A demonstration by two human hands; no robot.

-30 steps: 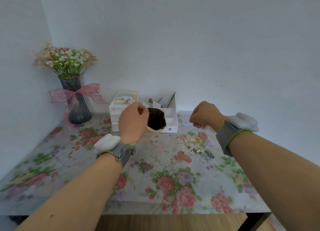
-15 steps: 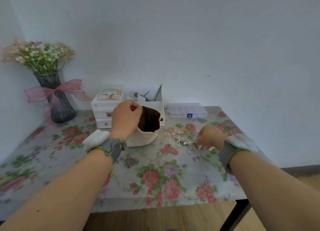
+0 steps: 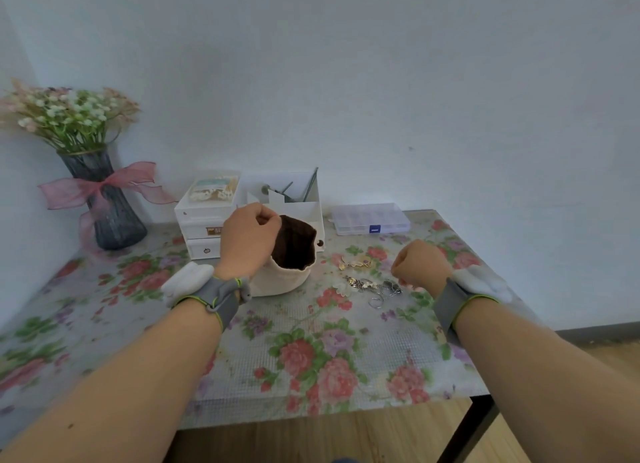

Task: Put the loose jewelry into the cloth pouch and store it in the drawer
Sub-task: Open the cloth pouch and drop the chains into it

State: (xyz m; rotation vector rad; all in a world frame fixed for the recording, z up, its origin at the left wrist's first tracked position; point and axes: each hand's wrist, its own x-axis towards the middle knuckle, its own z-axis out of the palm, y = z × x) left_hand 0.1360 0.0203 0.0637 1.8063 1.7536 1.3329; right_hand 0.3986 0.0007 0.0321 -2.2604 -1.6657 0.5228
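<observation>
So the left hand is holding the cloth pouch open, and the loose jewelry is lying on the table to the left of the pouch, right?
Not quite. The head view shows the loose jewelry lying to the right of the cloth pouch, near the right hand. The left hand does hold the pouch open.

The labels on the drawer unit (image 3: pixel 204 232) and clear box (image 3: pixel 372 218) are unreadable.

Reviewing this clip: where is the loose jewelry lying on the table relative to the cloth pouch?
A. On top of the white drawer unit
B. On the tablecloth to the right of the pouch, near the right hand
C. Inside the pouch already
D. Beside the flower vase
B: the loose jewelry lies on the floral tablecloth right of the open cloth pouch, close by the right hand.
</observation>
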